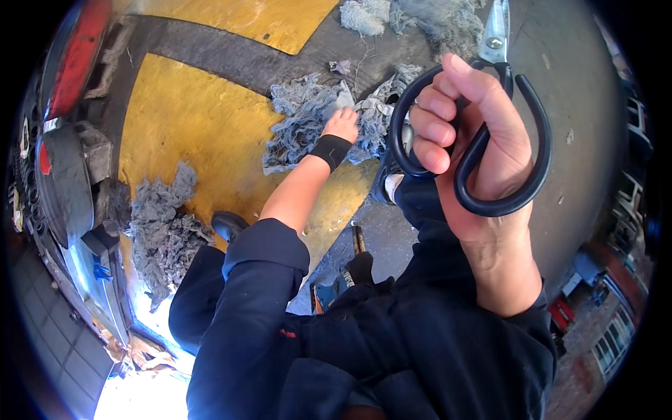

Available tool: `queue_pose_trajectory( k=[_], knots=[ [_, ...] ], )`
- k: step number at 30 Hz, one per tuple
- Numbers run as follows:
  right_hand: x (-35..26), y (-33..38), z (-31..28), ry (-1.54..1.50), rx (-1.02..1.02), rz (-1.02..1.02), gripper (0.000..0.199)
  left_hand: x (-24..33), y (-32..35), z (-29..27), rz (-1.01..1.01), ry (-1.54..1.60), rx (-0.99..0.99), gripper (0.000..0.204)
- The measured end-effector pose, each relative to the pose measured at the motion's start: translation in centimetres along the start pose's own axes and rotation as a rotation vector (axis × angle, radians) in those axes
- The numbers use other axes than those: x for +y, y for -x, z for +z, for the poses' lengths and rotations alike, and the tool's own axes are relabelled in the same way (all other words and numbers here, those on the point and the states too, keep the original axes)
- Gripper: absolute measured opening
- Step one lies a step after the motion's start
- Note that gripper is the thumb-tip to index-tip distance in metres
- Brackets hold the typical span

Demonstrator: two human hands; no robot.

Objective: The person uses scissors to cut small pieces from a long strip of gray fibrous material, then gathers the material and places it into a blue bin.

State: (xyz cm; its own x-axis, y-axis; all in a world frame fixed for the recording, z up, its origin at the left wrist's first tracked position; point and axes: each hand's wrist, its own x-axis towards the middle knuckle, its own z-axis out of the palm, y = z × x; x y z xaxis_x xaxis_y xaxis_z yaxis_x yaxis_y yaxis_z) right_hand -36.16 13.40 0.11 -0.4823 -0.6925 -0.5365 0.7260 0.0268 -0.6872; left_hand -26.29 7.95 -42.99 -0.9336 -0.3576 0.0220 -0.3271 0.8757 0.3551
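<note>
My right hand (483,150) is raised close to the camera, fingers through the black loop handles of a large pair of scissors (500,66) whose steel blades point up and away. My left hand (341,126), with a black wristband, reaches down to the floor and touches a pile of grey shredded cloth (308,115). My dark sleeves and trousers fill the lower middle of the view.
The floor has yellow painted patches (189,119) and grey concrete (574,105). Another heap of grey cloth (161,224) lies at the left, more at the top (420,17). A red and black machine (63,105) stands along the left edge. My shoes (229,224) are on the floor.
</note>
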Motion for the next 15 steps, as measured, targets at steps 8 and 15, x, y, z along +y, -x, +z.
queue_pose_trajectory(
  k=[8,15],
  knots=[
    [-0.1,0.7,-1.1,0.17,-0.055,-0.124,0.025,-1.3,0.9,-14.2,0.088,0.358,-0.043,0.012],
    [0.9,-2.5,-0.9,0.603,-0.23,-0.501,0.026,-0.7,3.2,-30.7,-0.229,0.993,-0.058,0.007]
  ],
)
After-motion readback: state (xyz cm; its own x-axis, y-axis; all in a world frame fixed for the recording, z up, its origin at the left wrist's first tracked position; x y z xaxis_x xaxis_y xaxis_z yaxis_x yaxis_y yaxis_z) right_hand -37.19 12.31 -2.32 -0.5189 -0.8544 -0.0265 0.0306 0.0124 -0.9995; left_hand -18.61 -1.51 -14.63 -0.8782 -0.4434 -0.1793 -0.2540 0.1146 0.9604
